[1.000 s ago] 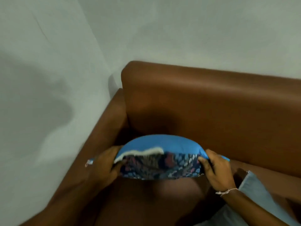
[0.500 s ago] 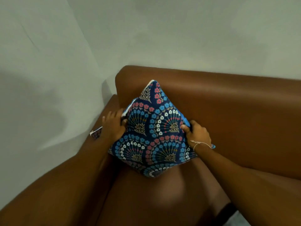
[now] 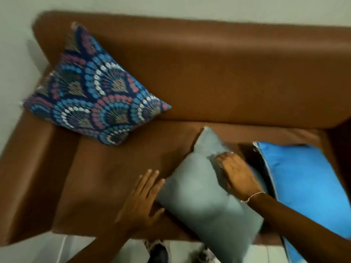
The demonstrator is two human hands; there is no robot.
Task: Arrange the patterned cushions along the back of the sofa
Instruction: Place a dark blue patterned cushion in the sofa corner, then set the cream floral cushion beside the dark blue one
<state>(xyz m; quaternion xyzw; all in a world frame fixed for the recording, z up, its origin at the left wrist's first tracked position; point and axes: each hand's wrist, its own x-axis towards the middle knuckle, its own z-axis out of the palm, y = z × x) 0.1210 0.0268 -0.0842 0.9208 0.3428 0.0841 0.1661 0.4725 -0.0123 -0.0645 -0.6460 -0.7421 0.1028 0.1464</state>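
A dark blue cushion with a fan pattern leans on one corner against the brown sofa's backrest, in the left corner by the armrest. Nobody touches it. A plain grey cushion lies on the seat near the front edge. My right hand rests on its top with fingers curled into the fabric. My left hand lies flat against the grey cushion's left edge, fingers apart. A bright blue cushion lies to the right, its blue back facing up.
The left armrest and the right armrest bound the seat. A pale wall runs behind and to the left of the sofa. White floor and a patterned garment show below the seat's front edge.
Both hands let go of the patterned cushion, which now stands alone in the left corner. The view swung right and down; my hands moved onto the grey cushion.
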